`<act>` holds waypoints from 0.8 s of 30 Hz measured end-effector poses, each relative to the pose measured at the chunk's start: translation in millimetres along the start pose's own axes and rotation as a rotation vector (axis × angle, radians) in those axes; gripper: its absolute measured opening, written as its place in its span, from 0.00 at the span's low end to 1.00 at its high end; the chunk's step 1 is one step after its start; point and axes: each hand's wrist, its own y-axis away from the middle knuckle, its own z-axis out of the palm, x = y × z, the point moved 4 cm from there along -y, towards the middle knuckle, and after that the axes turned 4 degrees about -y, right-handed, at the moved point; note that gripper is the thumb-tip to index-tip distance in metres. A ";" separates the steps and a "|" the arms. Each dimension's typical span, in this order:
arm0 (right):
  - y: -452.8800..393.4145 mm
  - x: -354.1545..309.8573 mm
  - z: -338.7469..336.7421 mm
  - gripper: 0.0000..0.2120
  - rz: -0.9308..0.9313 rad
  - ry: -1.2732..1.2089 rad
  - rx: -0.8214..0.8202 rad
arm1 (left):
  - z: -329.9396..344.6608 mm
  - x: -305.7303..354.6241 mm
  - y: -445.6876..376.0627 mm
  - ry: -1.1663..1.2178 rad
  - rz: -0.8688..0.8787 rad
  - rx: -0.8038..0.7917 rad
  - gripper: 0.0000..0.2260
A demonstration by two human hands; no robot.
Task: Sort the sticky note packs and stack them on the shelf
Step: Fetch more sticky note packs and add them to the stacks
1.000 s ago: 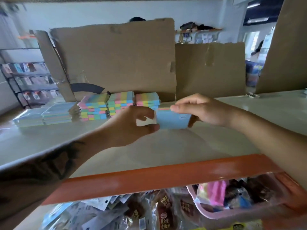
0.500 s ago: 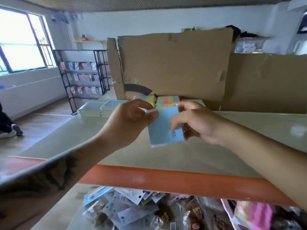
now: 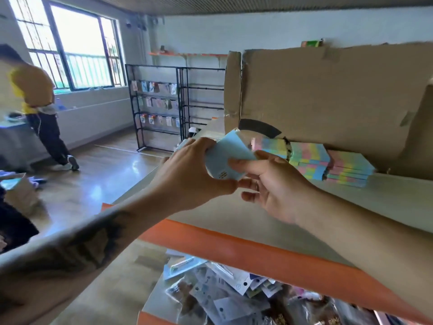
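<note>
Pale blue paper sits between your two hands: a blue sticky note pack (image 3: 226, 156), held tilted in the air above the front part of the shelf (image 3: 365, 202). Your left hand (image 3: 187, 177) grips it from the left, fingers curled over its upper edge and thumb reaching under its lower corner. Your right hand (image 3: 274, 186) pinches the pack's right side, the thumb lying across its face and the forefinger behind; the lower fingers are loosely bent and hold nothing. The tip of your left thumb is just beside your right fingers.

Behind your right hand, on the shelf's pale board, stand the rainbow stacks (image 3: 328, 165): several piles of striped pink, yellow, green and blue packs, side by side and pushed against a cardboard sheet (image 3: 328, 97) that stands upright at the back. The shelf's orange rail (image 3: 234, 252) runs under your forearms. Below it lies a heap of bagged goods (image 3: 225, 299) in clear wrappers.

Off to the left, a black wire rack (image 3: 159, 109) with small cards stands near the window (image 3: 70, 43), and a person in a yellow top (image 3: 37, 99) bends over a counter.
</note>
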 end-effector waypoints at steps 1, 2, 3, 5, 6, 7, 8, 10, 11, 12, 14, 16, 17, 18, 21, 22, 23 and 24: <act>-1.9 -0.2 4.7 0.08 -0.010 0.031 -0.018 | -2.6 -5.5 -3.9 -0.024 0.012 -0.016 0.35; -3.6 -0.7 8.1 0.06 -0.028 0.069 -0.030 | -5.9 -11.3 -7.3 -0.060 0.036 -0.021 0.35; -4.7 -1.3 9.9 0.05 -0.053 0.128 -0.037 | -9.7 -17.7 -10.9 -0.116 0.066 -0.020 0.36; -6.0 -3.3 10.4 0.08 -0.116 0.342 -0.046 | -16.6 -32.7 -20.3 -0.261 0.126 -0.033 0.37; -5.9 -3.8 9.4 0.11 -0.149 0.485 -0.059 | -19.6 -41.2 -26.3 -0.331 0.143 -0.047 0.38; -5.7 -2.8 7.7 0.15 -0.174 0.631 -0.078 | -22.2 -50.3 -33.9 -0.383 0.145 -0.067 0.39; -4.3 -1.6 6.4 0.20 -0.197 0.785 -0.103 | -24.8 -58.3 -41.8 -0.410 0.141 -0.088 0.39; -1.0 2.4 4.6 0.29 -0.280 1.136 -0.135 | -27.7 -76.0 -62.4 -0.411 0.121 -0.141 0.38; 0.7 5.3 5.3 0.32 -0.312 1.280 -0.157 | -28.7 -83.9 -74.2 -0.415 0.121 -0.166 0.38; 1.3 9.3 6.0 0.34 -0.304 1.367 -0.185 | -28.9 -90.5 -87.3 -0.429 0.130 -0.193 0.38; 2.3 17.3 5.9 0.35 -0.206 1.396 -0.237 | -26.2 -102.4 -116.0 -0.441 0.145 -0.261 0.37; 2.7 21.7 4.5 0.36 -0.179 1.364 -0.249 | -19.8 -112.0 -141.4 -0.415 0.149 -0.321 0.36; 2.5 22.9 3.0 0.36 -0.195 1.353 -0.238 | -14.7 -117.0 -152.5 -0.403 0.147 -0.343 0.35; 2.7 23.3 2.3 0.36 -0.213 1.348 -0.230 | -8.9 -121.5 -161.9 -0.392 0.155 -0.360 0.34; 1.2 25.0 0.4 0.35 -0.221 1.360 -0.211 | 10.5 -134.3 -186.2 -0.382 0.202 -0.390 0.32; 0.6 25.4 0.5 0.35 -0.220 1.366 -0.209 | 15.7 -137.8 -193.2 -0.370 0.207 -0.396 0.32; 0.4 25.0 1.0 0.34 -0.219 1.372 -0.208 | 21.9 -141.9 -200.2 -0.365 0.216 -0.414 0.32; 0.0 25.0 1.2 0.34 -0.218 1.376 -0.206 | 27.6 -145.8 -206.1 -0.352 0.212 -0.435 0.32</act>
